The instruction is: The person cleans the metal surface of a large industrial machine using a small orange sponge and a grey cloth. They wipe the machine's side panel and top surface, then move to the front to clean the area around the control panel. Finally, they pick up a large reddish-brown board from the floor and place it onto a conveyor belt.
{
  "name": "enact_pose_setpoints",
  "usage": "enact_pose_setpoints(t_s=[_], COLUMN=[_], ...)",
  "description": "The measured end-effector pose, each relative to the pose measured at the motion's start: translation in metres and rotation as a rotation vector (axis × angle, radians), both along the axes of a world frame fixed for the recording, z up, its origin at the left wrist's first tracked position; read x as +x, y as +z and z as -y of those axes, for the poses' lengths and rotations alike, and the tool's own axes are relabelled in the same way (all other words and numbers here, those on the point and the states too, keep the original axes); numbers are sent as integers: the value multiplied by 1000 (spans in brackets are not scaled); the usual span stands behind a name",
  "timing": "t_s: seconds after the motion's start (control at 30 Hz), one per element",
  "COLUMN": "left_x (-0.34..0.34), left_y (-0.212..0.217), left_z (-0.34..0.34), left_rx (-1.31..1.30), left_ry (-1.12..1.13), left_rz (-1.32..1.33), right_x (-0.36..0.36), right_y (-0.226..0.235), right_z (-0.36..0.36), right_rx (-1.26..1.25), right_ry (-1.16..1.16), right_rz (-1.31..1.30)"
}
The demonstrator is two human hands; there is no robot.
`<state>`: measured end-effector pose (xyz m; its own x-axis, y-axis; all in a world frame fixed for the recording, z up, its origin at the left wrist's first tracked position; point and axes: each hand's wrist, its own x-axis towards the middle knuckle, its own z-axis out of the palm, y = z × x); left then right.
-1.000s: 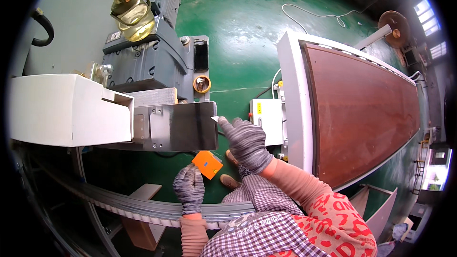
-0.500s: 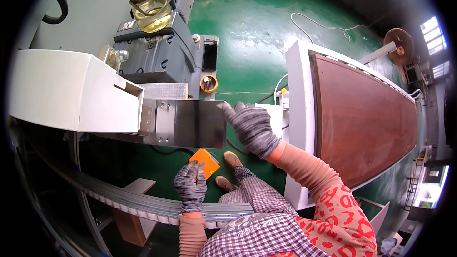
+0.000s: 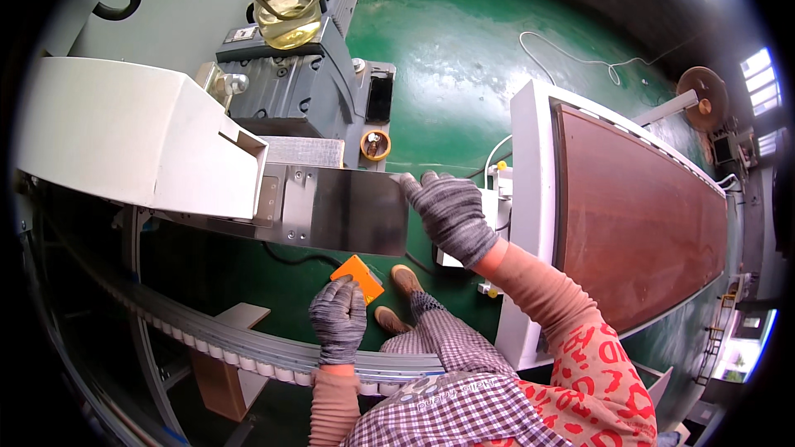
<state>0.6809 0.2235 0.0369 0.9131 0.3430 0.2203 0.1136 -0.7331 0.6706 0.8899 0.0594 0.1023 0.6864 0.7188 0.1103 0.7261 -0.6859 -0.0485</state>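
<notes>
We pinch the flat orange packet (image 3: 364,278) in our left hand (image 3: 338,320), near side of the metal plate (image 3: 356,211). Our right hand (image 3: 451,215) bends at the plate's far right corner; whether it grips anything, we cannot tell. We should touch that corner lightly.

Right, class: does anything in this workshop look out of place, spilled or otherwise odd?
One thing: a transparent, handled bottle of yellowish liquid appears perched on the bulky grey metal motor unit, upper left. Liquid kept above machinery seems odd; no spill is visible.
</notes>
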Motion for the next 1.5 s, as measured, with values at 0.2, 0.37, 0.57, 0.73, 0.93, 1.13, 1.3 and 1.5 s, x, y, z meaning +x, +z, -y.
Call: enact_pose_setpoints(t_s=[0.2,0.37,0.57,0.73,0.93,1.13,1.3,1.5], left_x=[-1,-1,-1,-1,-4,89,133,35], left_y=[2,3,2,6,28,62,37,2], left_z=[0,-1,-1,-3,-18,-37,33,94], left_rx=[1,15,6,6,176,452,479,-50], left_ry=[6,15,31,41,4,88,-154,-982], left_rz=[-1,-15,-7,30,105,-115,-186,-67], right_x=[-4,-11,-17,36,14,-30,-44,-37], right_y=[-14,9,15,-5,-13,-23,-12,7], right_z=[16,25,12,-10,25,66,74,60], right_rx=[-148,56,-36,-19,483,772,986,744], right_ry=[-43,-125,202,-34,-270,-413,-485,-216], right_rz=[-102,7,70,88,-147,-416,-545,-237])
